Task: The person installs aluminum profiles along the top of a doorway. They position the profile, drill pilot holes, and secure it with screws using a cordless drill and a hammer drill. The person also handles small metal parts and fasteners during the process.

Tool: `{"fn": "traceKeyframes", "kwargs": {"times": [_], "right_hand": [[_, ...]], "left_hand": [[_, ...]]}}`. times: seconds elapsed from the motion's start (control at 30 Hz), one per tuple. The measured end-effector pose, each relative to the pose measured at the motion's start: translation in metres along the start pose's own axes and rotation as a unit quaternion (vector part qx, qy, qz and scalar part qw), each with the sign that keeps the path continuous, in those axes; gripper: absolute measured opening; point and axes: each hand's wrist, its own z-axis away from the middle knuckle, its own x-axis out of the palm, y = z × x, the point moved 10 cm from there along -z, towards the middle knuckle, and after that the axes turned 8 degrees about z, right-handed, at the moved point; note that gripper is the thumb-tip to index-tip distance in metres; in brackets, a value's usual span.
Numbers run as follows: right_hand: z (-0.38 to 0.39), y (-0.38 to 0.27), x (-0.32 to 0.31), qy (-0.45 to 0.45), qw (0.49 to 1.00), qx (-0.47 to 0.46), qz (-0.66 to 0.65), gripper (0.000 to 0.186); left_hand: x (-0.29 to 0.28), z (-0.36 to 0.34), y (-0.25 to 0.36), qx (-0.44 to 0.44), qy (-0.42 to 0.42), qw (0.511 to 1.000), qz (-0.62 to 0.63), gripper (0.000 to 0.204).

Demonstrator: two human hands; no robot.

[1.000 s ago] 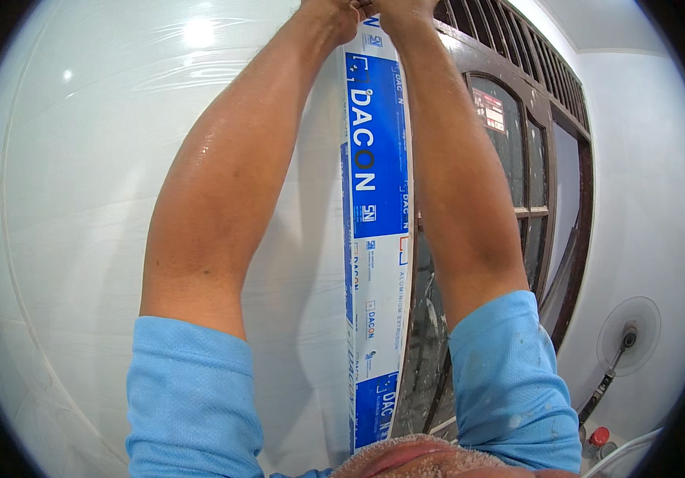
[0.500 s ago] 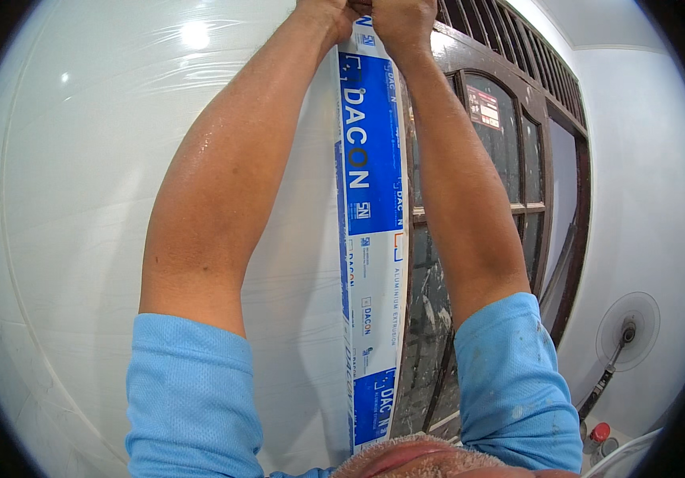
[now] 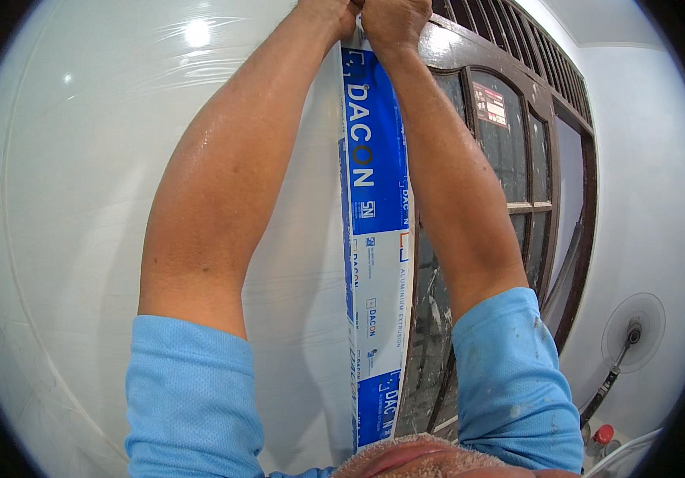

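Both my arms reach up to the top edge of the view, in light blue sleeves. My left hand point(image 3: 333, 14) is partly cut off by that edge; its visible part looks closed, and whatever it grips is out of sight. Beside it, my right hand point(image 3: 397, 21) is closed with curled fingers, its contents hidden too. Between my forearms runs a long upright aluminium profile point(image 3: 382, 299), wrapped in blue and white printed film. Both hands are at its upper part, against a pale, glossy wall surface point(image 3: 119, 103).
Right of the profile stands a dark wooden door point(image 3: 530, 187) with glass panes and paint marks, under a barred transom point(image 3: 518, 36). Farther right are a white wall point(image 3: 645, 199), a fan point(image 3: 633, 334) and a red-lidded container point(image 3: 603, 434).
My right hand has shifted slightly left and down, closer to my left hand. The profile and door sit a little farther right in the view. Both hands stay up high.
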Motion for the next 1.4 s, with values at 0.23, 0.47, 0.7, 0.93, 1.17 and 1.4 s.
{"fn": "traceKeyframes", "kwargs": {"times": [0.23, 0.47, 0.7, 0.93, 1.17, 1.4], "right_hand": [[-0.002, -0.003, 0.005, -0.001, 1.0, -0.013, -0.005, 0.011], [-0.005, 0.008, 0.003, -0.011, 1.0, 0.008, -0.015, 0.013], [-0.009, 0.008, 0.009, -0.021, 0.997, 0.009, 0.067, 0.013], [-0.006, 0.031, 0.006, -0.05, 0.997, 0.053, 0.026, 0.01], [-0.014, -0.011, 0.035, -0.171, 0.925, 0.166, -0.295, 0.017], [0.125, -0.017, -0.147, -0.091, 0.958, 0.267, -0.05, 0.022]], "left_hand": [[-0.001, 0.006, 0.002, -0.001, 0.038, 0.999, 0.022, 0.028], [-0.005, -0.009, -0.002, 0.013, 0.036, 0.999, 0.033, 0.026], [-0.011, 0.003, 0.009, 0.035, 0.127, 0.991, -0.006, 0.016], [-0.01, 0.007, -0.001, -0.001, 0.152, 0.988, 0.0, 0.015], [0.002, -0.011, 0.046, -0.004, -0.075, 0.997, -0.011, 0.019], [0.011, 0.255, -0.024, 0.159, 0.137, 0.978, 0.012, 0.026]]}}
